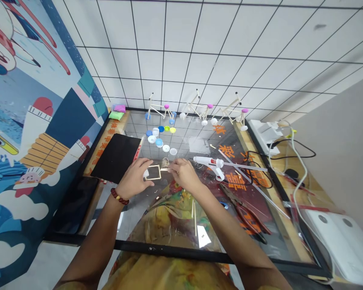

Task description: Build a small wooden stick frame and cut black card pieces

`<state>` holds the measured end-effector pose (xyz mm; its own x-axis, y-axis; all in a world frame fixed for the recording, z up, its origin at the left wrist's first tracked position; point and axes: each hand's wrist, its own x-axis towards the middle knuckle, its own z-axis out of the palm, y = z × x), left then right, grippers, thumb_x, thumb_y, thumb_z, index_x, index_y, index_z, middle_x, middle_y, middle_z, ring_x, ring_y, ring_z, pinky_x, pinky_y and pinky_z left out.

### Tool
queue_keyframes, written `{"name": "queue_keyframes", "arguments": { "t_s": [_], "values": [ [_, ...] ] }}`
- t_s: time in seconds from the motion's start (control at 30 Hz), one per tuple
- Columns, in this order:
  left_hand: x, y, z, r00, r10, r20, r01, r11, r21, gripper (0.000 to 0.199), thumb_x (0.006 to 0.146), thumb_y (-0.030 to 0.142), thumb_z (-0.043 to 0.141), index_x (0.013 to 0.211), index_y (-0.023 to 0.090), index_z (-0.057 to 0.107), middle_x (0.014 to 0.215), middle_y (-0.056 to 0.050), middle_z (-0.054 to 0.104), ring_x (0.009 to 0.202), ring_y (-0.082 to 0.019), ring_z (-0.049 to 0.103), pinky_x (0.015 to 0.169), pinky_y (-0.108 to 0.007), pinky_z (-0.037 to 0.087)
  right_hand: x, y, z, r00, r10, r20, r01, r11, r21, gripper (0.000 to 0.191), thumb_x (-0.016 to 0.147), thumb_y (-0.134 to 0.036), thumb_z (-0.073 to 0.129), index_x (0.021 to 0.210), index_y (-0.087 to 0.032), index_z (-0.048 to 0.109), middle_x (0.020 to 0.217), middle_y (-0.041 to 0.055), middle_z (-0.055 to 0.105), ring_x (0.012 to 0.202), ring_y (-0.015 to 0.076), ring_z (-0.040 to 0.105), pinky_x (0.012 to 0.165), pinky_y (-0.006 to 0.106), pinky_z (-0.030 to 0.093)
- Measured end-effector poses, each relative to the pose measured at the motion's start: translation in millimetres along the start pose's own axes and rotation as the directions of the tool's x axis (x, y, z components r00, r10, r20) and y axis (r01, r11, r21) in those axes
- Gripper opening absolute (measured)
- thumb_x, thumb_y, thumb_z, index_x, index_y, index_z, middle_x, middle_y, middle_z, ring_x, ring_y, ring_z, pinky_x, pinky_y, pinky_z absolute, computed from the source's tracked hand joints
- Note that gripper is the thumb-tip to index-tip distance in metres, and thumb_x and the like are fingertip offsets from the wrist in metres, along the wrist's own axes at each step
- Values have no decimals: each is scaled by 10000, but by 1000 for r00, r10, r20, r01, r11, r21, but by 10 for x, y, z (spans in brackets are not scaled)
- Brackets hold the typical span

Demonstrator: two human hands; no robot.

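Observation:
A small rectangular frame of thin wooden sticks (160, 172) lies low over the glass tabletop between my hands. My left hand (134, 177) curves round its left end, thumb and forefinger on either side, with a white bottle cap (145, 174) showing between them. The exact finger contact is partly hidden. My right hand (185, 174) pinches a short wooden stick (165, 170) against the frame's right side. Just right of that hand rests a white glue gun (210, 162) with a clear glue stick in its back.
Several bottle caps (159, 143) lie beyond my hands. Three stick models (199, 108) stand along the back edge. To the left is a black sheet (116, 157). Red-handled pliers (245, 211), loose sticks (195, 217), and a power strip (264, 135) with cables occupy the right and front.

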<state>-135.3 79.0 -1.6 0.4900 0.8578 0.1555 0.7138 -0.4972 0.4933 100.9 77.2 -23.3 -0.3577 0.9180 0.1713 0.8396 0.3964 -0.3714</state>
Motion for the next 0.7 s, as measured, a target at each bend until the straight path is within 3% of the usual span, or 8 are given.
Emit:
{"name": "queue_keyframes", "arguments": {
  "t_s": [0.37, 0.57, 0.7],
  "values": [
    [38, -17, 14, 998, -10, 62, 8, 999, 37, 650, 710, 215, 780, 1308, 149, 531, 1279, -139, 586, 1207, -290, 535, 1050, -451, 440, 5, 21, 0, 1000, -9, -23, 10, 999, 35, 189, 899, -146, 559, 901, -217, 734, 933, 55, 671, 892, 210, 549, 777, 328, 332],
    [30, -5, 8, 999, 7, 44, -9, 999, 50, 620, 723, 246, 780, 1287, 167, 536, 1238, -120, 602, 1167, -283, 552, 1021, -445, 459, -17, 68, 66, 998, -36, -60, 41, 995, 90, 167, 907, -268, 598, 1010, -221, 721, 997, 65, 648, 917, 215, 534, 797, 341, 330],
    [40, -12, 17, 999, 26, 43, -28, 997, 67, 556, 731, 274, 777, 1234, 158, 570, 1201, -119, 611, 1147, -281, 556, 1011, -440, 463, -11, 117, 129, 994, -45, -95, 57, 991, 118, 172, 926, -261, 567, 971, -237, 731, 985, 63, 640, 906, 209, 524, 794, 338, 322]
  ]
}}
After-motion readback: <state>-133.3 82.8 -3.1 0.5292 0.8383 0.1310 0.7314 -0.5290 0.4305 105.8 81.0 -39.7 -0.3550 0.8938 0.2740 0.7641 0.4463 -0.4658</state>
